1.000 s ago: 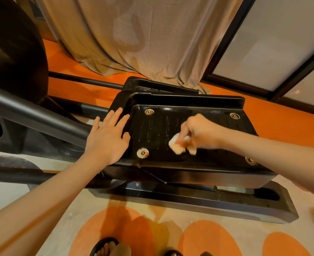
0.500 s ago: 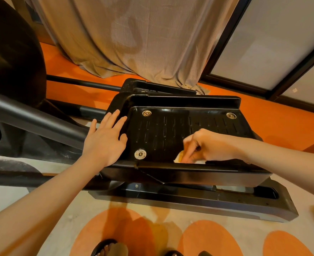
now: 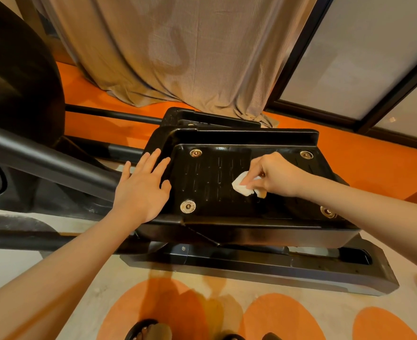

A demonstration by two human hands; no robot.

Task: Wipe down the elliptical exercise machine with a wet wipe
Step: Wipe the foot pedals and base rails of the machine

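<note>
The elliptical's black foot pedal (image 3: 210, 192) fills the middle of the view, ribbed, with silver bolts at its corners. My right hand (image 3: 276, 177) pinches a crumpled white wet wipe (image 3: 242, 186) and presses it on the pedal's tread, right of centre. My left hand (image 3: 142, 187) lies flat with straight fingers on the pedal's left rim, beside the lower left bolt (image 3: 188, 206). A second pedal (image 3: 202, 117) peeks out behind the first.
The machine's black arm (image 3: 43, 158) runs diagonally from the left to the pedal. Its flywheel housing (image 3: 13, 82) rises at far left, its base rail (image 3: 276, 263) lies below. A beige curtain (image 3: 178, 52) hangs behind. Sandalled feet (image 3: 148, 330) stand on an orange-patterned floor.
My right hand swept the wipe down to the pedal's near edge, then back up toward the middle. The left hand stayed put on the rim.
</note>
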